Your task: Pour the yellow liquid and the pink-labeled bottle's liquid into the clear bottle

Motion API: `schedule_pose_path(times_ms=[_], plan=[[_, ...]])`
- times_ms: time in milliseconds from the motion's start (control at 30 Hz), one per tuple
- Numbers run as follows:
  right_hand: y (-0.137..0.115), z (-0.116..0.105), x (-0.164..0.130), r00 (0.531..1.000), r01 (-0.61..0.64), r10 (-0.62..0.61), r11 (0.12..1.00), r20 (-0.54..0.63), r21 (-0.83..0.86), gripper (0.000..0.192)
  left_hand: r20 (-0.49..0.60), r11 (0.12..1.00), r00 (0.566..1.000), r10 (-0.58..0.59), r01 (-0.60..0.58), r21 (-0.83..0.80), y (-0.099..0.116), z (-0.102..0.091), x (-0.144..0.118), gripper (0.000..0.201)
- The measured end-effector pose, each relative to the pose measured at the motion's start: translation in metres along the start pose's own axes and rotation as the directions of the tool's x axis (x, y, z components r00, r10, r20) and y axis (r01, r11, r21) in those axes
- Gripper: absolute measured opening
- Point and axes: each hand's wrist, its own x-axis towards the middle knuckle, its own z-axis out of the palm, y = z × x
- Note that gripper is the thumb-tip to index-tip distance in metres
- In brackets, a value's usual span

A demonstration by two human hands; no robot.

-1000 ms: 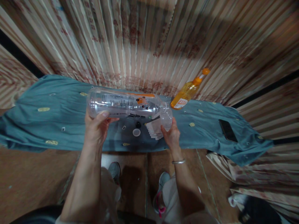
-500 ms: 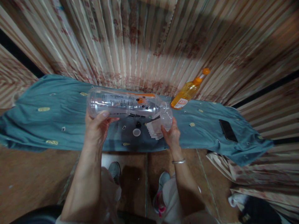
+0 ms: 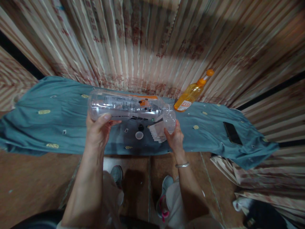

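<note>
A large clear plastic bottle (image 3: 124, 106) with an orange and black label lies sideways above the cloth, its neck pointing right. My left hand (image 3: 98, 127) grips its base end, thumb in front. With closed fingers, my right hand (image 3: 175, 135) holds a small clear plastic cup (image 3: 170, 121) at the bottle's mouth. Whether any liquid is passing between them I cannot tell. Beneath the neck lies a pale packet with zigzag edges (image 3: 157, 132). Left of it are a small round white lid (image 3: 139, 135) and a small dark round object (image 3: 141, 127).
A bottle of amber liquid with an orange pump top (image 3: 189, 96) stands behind my right hand. A black phone (image 3: 232, 133) lies on the right of the teal cloth (image 3: 71, 127). Pleated curtains (image 3: 143, 47) hang behind and at both sides. Dark bars cross at the sides.
Almost nothing differs. The bottle's base end and my left hand have shifted very slightly left; the cup and my right hand keep their place.
</note>
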Motion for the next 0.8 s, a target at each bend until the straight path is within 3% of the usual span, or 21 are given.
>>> schedule_pose_path(times_ms=[233,800], plan=[[0.0005,0.0002,-0.0007,1.0,0.012,-0.012,1.0,-0.008,-0.004,0.067,-0.005,0.997,1.0,0.029,-0.029,-0.078,-0.0033,-0.0006,0.0029,0.072],[0.0024,0.002,-0.0007,1.0,0.013,-0.013,1.0,-0.015,-0.007,0.069,-0.013,0.995,0.999,0.051,-0.052,-0.087,-0.0012,0.0021,0.0028,0.08]])
